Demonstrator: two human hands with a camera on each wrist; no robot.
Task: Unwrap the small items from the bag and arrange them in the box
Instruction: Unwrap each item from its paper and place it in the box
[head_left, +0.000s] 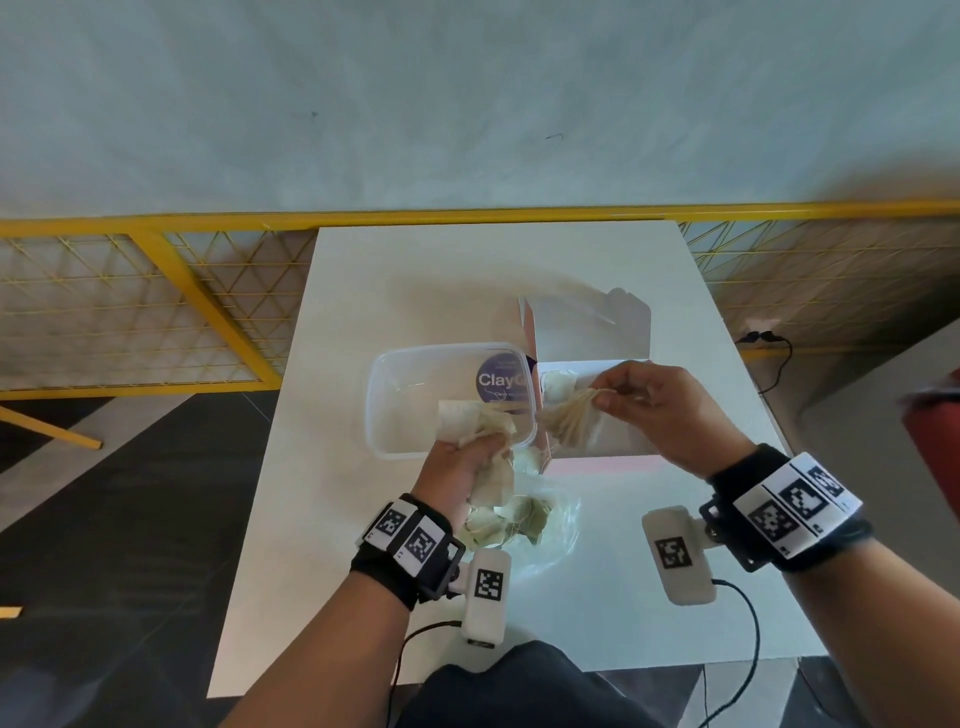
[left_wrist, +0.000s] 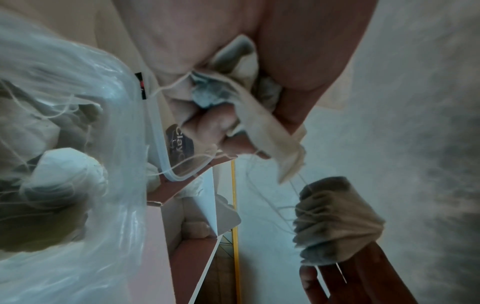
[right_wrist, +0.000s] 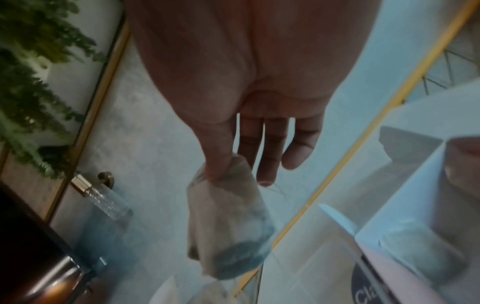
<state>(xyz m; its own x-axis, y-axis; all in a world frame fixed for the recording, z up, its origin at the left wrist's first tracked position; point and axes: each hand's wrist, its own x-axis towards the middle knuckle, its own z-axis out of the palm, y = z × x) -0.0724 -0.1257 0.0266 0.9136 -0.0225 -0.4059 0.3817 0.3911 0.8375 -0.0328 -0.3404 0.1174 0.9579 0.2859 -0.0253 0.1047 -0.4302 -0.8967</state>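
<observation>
The small items are pale tea bags with strings. My left hand (head_left: 475, 449) grips a crumpled bunch of them (head_left: 470, 418) at the near rim of the clear plastic container (head_left: 379, 415). My right hand (head_left: 605, 397) pinches a second bunch (head_left: 566, 421) over the open white-and-pink cardboard box (head_left: 623, 431). Thin strings run between the two bunches in the left wrist view, from the left-hand bunch (left_wrist: 228, 90) to the right-hand bunch (left_wrist: 335, 222). The thumb and fingers (right_wrist: 218, 164) clamp the top of that bunch (right_wrist: 228, 226). A clear plastic bag (head_left: 535, 525) holding more tea bags lies near me.
The white table (head_left: 649, 613) stands against a yellow mesh railing (head_left: 156, 291). The box lid (head_left: 587, 322) stands up behind the box. The container carries a purple label (head_left: 501, 379). A red object (head_left: 935, 441) sits off the table at right.
</observation>
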